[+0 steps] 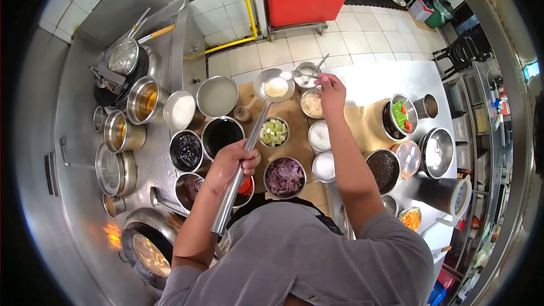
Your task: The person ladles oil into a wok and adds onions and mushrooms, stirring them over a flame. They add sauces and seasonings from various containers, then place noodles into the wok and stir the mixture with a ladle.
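My left hand (231, 164) is wrapped round the long metal handle of a ladle (274, 85). Pale, grainy contents lie in the ladle's bowl, which is held over the brown-covered counter. Pinched in my right hand (331, 88) is the handle of a small spoon (297, 73), its head at the ladle's right rim. Just beyond the spoon is a bowl of white powder (306, 75) with another utensil standing in it. A bowl of pale paste (311, 103) sits left of my right wrist. Below the ladle stands a bowl of green cubes (274, 132).
A bowl of sliced onions (284, 178) stands near my body. Pots of dark and pale liquids are at left. Lower left, a wok (148, 252) holds bubbling liquid beside a flame. At right are a vegetable bowl (402, 114) and steel bowls; a red cooler (306, 3) stands beyond.
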